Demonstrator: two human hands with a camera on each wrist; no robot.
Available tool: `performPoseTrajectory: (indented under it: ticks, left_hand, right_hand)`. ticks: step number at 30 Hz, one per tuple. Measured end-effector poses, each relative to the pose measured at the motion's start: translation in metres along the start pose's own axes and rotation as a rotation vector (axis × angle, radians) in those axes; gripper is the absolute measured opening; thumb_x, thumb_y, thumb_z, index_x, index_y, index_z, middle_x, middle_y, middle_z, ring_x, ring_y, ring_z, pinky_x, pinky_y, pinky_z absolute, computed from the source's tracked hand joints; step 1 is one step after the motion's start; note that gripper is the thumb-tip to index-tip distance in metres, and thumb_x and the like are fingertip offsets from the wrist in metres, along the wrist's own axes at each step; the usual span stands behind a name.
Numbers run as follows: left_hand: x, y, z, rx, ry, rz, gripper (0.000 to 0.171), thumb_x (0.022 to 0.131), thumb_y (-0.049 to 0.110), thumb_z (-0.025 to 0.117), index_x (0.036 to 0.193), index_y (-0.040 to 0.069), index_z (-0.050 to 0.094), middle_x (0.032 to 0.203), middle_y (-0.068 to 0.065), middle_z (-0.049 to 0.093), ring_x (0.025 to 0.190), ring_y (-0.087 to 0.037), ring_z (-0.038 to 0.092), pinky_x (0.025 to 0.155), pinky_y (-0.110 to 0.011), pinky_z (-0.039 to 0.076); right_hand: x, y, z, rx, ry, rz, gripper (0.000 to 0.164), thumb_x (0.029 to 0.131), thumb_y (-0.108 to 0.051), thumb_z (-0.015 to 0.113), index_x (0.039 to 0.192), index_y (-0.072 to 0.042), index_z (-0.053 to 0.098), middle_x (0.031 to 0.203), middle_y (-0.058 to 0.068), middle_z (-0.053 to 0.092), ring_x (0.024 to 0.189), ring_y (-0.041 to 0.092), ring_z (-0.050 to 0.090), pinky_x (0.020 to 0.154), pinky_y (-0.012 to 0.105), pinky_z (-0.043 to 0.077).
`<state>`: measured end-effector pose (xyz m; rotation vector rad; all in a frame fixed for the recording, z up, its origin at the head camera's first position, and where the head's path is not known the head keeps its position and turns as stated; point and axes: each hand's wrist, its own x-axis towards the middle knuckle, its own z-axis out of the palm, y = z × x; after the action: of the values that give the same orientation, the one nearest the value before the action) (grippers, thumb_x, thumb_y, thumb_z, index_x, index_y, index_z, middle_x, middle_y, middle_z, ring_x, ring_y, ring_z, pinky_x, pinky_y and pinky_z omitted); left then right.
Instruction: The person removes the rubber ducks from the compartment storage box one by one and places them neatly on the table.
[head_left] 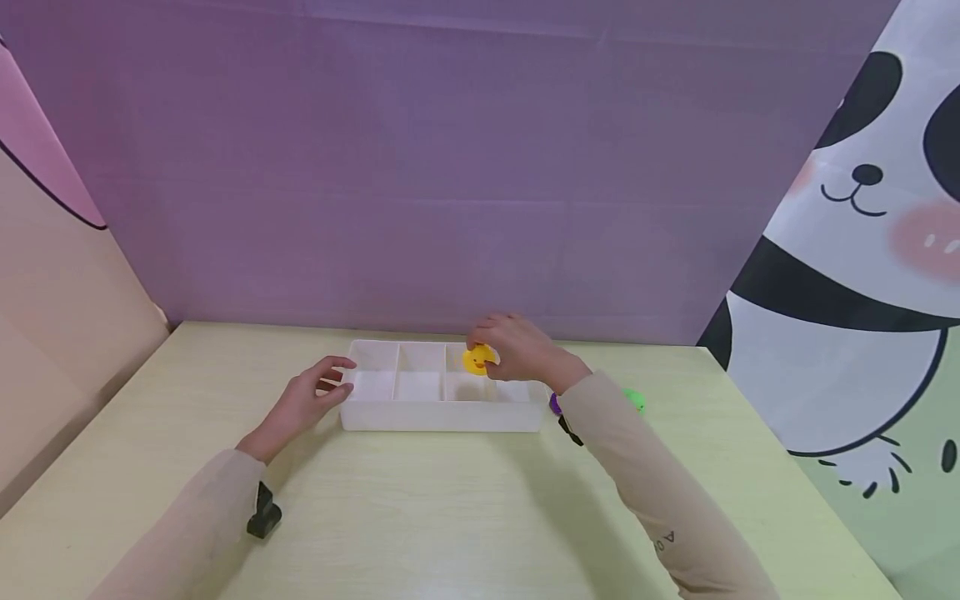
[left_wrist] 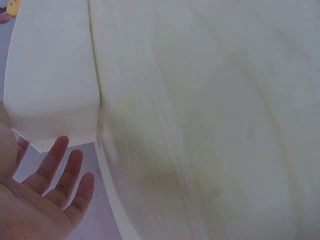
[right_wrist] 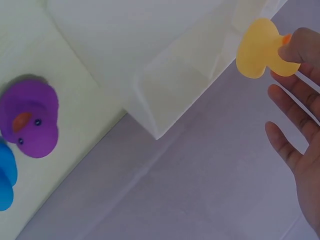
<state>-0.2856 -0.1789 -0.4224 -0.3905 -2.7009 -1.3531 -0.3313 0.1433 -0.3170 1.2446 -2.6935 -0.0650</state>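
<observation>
A yellow rubber duck [head_left: 477, 361] is pinched between the thumb and fingers of my right hand [head_left: 522, 347], over the third compartment from the left of a white divided box [head_left: 441, 417]. In the right wrist view the duck [right_wrist: 256, 47] shows beside the box's far rim, thumb against it near its orange beak. My left hand [head_left: 306, 398] is at the box's left end, fingertips right by the wall and holding nothing. The left wrist view shows its fingers [left_wrist: 67, 175] spread and nearly straight next to the box corner.
Right of the box lie a purple rubber duck [right_wrist: 37, 117] and a blue toy [right_wrist: 5, 175] cut off by the view's edge. A green toy [head_left: 635, 400] shows past my right sleeve. A purple cloth backdrop [head_left: 420, 183] hangs behind the pale wooden table [head_left: 420, 517].
</observation>
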Motion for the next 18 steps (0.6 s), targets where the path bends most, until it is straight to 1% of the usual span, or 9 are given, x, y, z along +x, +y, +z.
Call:
performPoseTrajectory:
  ticks: [10, 18]
  left_hand:
    - [-0.002, 0.003, -0.002, 0.004, -0.006, 0.0, 0.036, 0.09, 0.019, 0.056, 0.125, 0.012, 0.048, 0.117, -0.021, 0.056, 0.102, -0.035, 0.057, 0.084, -0.046, 0.05]
    - [-0.001, 0.003, 0.0, 0.006, -0.001, 0.006, 0.036, 0.09, 0.018, 0.056, 0.125, 0.013, 0.049, 0.117, -0.023, 0.056, 0.101, -0.035, 0.058, 0.083, -0.046, 0.05]
  right_hand:
    - [-0.019, 0.012, 0.006, 0.011, 0.004, 0.035, 0.026, 0.074, -0.013, 0.07, 0.099, -0.015, 0.064, 0.102, -0.003, 0.064, 0.101, 0.019, 0.054, 0.097, 0.046, 0.041]
    - [-0.041, 0.022, 0.005, 0.038, 0.011, 0.065, 0.027, 0.075, -0.013, 0.07, 0.101, -0.014, 0.064, 0.103, -0.002, 0.063, 0.101, 0.02, 0.055, 0.096, 0.045, 0.042]
